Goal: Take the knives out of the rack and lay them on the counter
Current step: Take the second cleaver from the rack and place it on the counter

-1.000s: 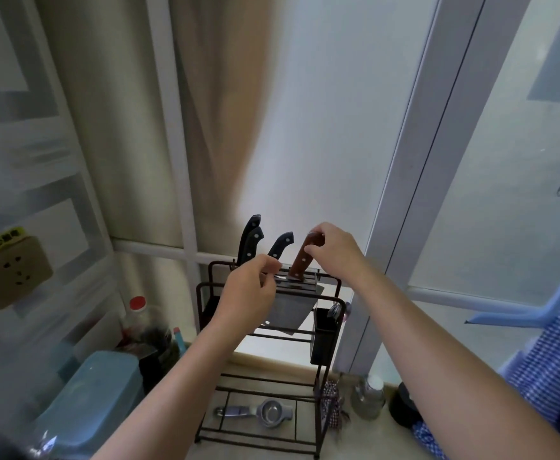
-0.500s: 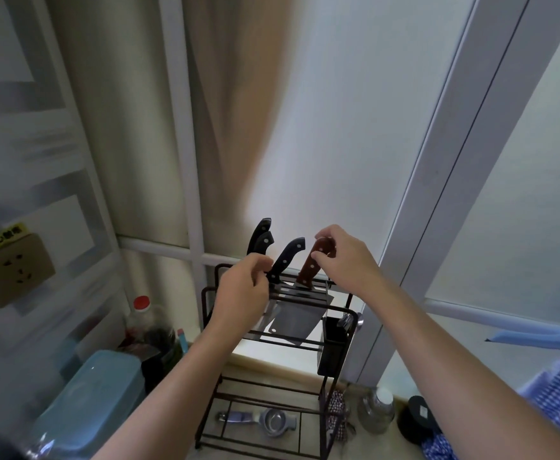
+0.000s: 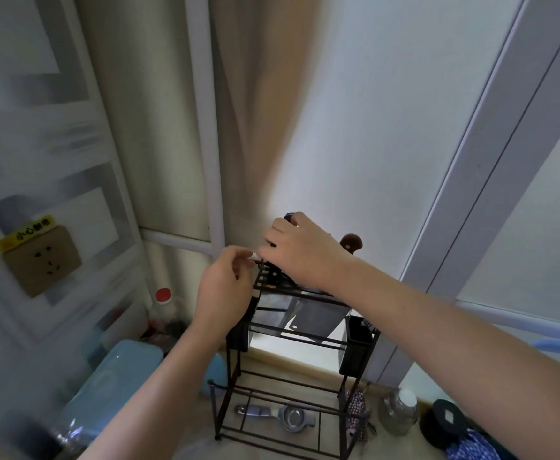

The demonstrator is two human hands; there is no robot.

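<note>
A dark wire knife rack stands on the beige counter against the window. Steel cleaver blades hang through its top slots. My right hand is curled over the black knife handles; only one black tip shows above my knuckles. The brown wooden handle sticks up free just right of that hand. My left hand has its fingers pinched at the rack's top left corner rail.
A metal squeezer lies on the rack's bottom shelf and a black cup hangs on its right side. A light blue container and red-capped bottle sit left. A glass jar and checked cloth sit right.
My right hand has left the brown handle and shifted left onto the black handles. My left hand has stayed at the rack's top left rail.
</note>
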